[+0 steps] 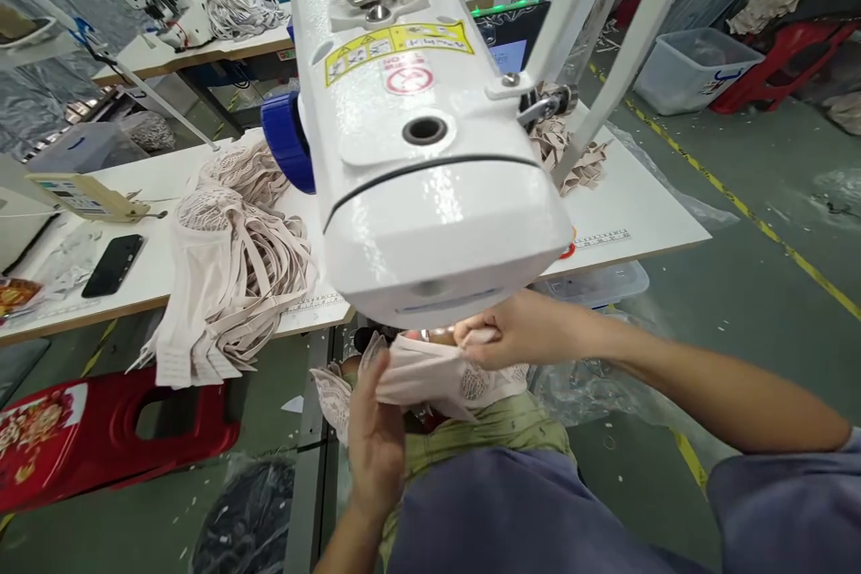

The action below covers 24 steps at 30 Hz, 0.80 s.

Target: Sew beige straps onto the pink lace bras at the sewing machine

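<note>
A pale pink garment piece with lace parts is stretched between my two hands, just below the head of a white sewing machine. My left hand grips its left part, thumb up. My right hand has its fingers closed on the right part, close under the machine head. The needle area is hidden behind the machine head. Lace hangs at the left, beyond my left hand.
A heap of similar pink garments hangs over the left table edge, beside a black phone. More pink pieces lie right of the machine. A red stool stands lower left. A clear bin is on the floor at right.
</note>
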{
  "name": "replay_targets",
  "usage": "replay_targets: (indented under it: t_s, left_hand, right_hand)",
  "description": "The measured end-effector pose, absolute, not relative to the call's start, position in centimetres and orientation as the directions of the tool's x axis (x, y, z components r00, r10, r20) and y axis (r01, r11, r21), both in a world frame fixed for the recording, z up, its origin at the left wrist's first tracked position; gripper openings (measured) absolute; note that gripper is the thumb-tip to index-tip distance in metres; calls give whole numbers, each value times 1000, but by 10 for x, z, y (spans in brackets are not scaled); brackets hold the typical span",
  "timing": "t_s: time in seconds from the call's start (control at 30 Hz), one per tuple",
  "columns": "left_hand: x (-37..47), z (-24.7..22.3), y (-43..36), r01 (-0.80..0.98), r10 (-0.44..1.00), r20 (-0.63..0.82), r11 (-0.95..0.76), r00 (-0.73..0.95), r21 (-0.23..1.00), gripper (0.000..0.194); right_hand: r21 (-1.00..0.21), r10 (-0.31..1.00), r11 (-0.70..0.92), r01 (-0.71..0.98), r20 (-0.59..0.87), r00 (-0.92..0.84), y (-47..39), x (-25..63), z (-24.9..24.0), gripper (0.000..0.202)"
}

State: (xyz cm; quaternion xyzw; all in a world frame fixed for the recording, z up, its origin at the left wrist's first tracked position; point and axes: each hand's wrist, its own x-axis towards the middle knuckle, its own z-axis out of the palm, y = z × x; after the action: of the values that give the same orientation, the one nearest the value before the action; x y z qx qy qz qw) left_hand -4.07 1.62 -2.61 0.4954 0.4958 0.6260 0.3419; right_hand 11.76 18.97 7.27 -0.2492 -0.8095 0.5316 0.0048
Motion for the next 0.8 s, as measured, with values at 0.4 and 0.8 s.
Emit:
replay_targets:
  t_s: [0.4, 0.8]
  left_hand:
    - [-93, -28, 72, 803, 740, 466, -588, 485, 98, 46]
    - [-58, -4, 62, 841, 883, 381, -413, 276, 348, 55]
  right_hand:
    - [-617, 468, 654, 437, -123, -875, 196, 109, 71, 31]
    - [-703, 583, 670, 237, 301, -755, 183, 136, 11, 19]
